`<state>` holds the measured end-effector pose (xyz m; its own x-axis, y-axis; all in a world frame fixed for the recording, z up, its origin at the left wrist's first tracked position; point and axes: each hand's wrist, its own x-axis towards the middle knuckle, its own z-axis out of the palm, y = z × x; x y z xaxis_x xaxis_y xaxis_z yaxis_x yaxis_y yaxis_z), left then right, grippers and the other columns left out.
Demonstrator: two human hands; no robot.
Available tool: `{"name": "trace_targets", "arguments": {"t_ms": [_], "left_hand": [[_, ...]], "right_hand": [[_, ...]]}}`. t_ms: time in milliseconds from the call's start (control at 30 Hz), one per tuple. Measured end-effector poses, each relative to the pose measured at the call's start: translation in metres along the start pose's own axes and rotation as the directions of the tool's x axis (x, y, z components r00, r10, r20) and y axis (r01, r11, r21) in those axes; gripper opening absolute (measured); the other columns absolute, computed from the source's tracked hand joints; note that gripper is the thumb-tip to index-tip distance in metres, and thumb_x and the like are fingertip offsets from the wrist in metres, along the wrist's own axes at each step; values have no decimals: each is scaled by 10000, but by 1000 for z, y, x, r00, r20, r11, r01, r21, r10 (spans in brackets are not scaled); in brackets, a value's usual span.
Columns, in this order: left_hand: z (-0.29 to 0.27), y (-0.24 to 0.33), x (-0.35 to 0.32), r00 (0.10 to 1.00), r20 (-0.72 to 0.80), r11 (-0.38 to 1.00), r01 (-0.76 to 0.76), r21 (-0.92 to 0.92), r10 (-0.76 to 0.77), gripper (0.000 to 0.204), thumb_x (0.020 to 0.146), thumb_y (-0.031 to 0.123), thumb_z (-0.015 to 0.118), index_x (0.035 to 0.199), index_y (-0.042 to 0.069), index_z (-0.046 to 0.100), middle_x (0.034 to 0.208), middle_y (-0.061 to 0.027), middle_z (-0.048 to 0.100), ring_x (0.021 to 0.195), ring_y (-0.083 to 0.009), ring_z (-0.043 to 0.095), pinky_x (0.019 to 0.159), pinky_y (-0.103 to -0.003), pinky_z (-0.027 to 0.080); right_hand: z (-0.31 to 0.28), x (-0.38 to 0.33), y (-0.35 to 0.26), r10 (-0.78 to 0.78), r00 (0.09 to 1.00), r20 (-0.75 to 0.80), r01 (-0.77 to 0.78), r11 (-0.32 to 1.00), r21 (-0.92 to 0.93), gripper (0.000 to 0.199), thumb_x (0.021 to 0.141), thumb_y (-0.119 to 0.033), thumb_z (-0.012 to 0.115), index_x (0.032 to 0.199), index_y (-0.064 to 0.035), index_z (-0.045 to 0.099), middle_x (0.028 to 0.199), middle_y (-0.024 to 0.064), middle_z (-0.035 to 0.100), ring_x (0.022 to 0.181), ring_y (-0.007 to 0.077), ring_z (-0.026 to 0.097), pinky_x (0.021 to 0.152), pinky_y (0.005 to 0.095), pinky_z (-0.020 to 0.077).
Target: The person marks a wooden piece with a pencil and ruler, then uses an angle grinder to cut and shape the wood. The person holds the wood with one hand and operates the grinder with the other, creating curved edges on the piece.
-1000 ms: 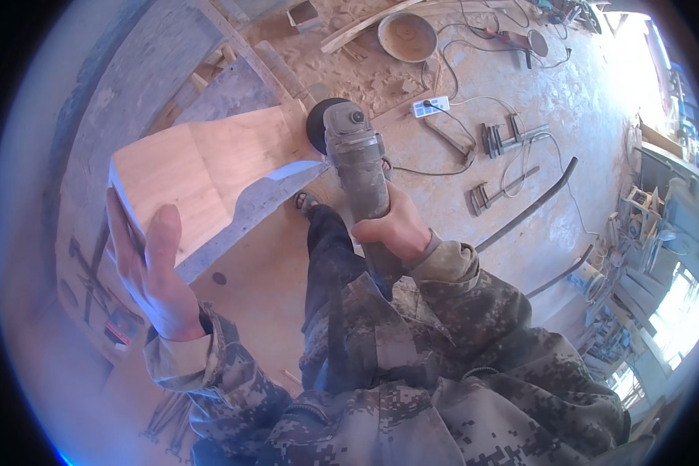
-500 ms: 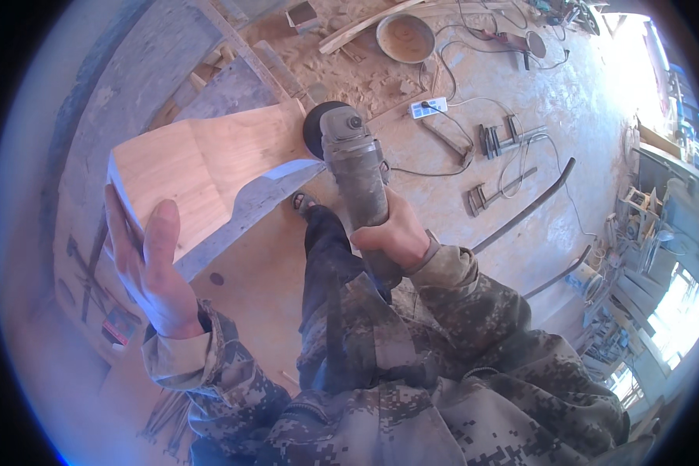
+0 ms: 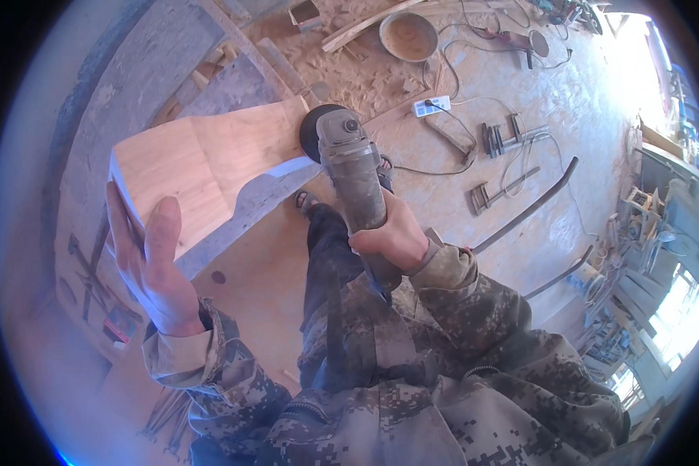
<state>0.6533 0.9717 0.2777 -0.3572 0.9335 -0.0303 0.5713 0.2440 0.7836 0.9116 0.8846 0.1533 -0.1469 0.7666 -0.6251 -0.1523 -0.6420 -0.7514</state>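
A pale piece of wood (image 3: 202, 159), wide at its left end and narrowing with a curved edge to the right, lies on a grey bench. My left hand (image 3: 151, 260) grips its near left corner, the thumb on the top face and the fingers against the end. My right hand (image 3: 396, 237) is wrapped round the body of an angle grinder (image 3: 355, 175). The grinder's dark round disc (image 3: 313, 132) meets the narrow right end of the wood; whether it spins, I cannot tell.
Sawdust and a round metal pan (image 3: 408, 36) lie beyond the bench. On the floor to the right are a white power strip (image 3: 432, 106) with cords, bar clamps (image 3: 512, 138) and a second grinder (image 3: 516, 39). My sandalled foot (image 3: 306, 202) stands beside the bench.
The grinder has shifted slightly left at the wood's narrow end, and my other foot now shows beside it. My left hand keeps its hold on the corner.
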Motion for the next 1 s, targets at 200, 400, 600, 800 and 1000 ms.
{"name": "trace_targets", "arguments": {"t_ms": [200, 400, 600, 800, 1000], "left_hand": [[-1, -1, -1, 1000, 4, 1000, -11, 14, 11, 751, 963, 404, 672, 1565, -25, 541, 1394, -198, 667, 1220, -286, 634, 1098, -377, 461], [-2, 4, 2, 999, 54, 999, -3, -33, 5, 768, 949, 400, 683, 1572, -25, 533, 1374, -197, 670, 1214, -282, 633, 1092, -371, 461], [-1, 3, -1, 999, 16, 998, 33, -44, -33, 783, 947, 395, 690, 1575, -43, 523, 1377, -193, 667, 1218, -269, 626, 1099, -366, 453], [-1, 3, 0, 1000, 23, 999, 10, -33, -9, 790, 949, 395, 691, 1567, -65, 519, 1389, -198, 661, 1232, -274, 620, 1105, -364, 448], [2, 6, -2, 1000, 5, 999, 18, -38, -18, 730, 951, 386, 671, 1547, -20, 556, 1366, -182, 665, 1210, -274, 619, 1101, -369, 445]], "right_hand": [[-10, -10, -3, 173, 984, -42, -173, 985, -11, 718, 722, -77, 816, 1400, 18, 600, 1133, 66, 697, 1030, 168, 656, 933, 325, 543], [-2, -8, -2, 133, 991, 18, -133, 991, 13, 659, 722, -77, 814, 1347, 16, 626, 1096, 65, 693, 991, 170, 659, 900, 339, 550], [-15, -16, 7, 169, 984, -61, -167, 986, 30, 686, 722, -79, 818, 1369, 19, 610, 1108, 65, 687, 1011, 172, 655, 917, 333, 546], [-2, -15, 6, 41, 999, -10, -41, 999, -13, 598, 731, -56, 799, 1301, 8, 630, 1032, 53, 681, 969, 152, 635, 884, 342, 532], [-15, -23, 9, 176, 982, -63, -178, 984, -28, 734, 730, -68, 820, 1424, 6, 590, 1123, 69, 688, 1008, 175, 654, 933, 347, 543]]}}
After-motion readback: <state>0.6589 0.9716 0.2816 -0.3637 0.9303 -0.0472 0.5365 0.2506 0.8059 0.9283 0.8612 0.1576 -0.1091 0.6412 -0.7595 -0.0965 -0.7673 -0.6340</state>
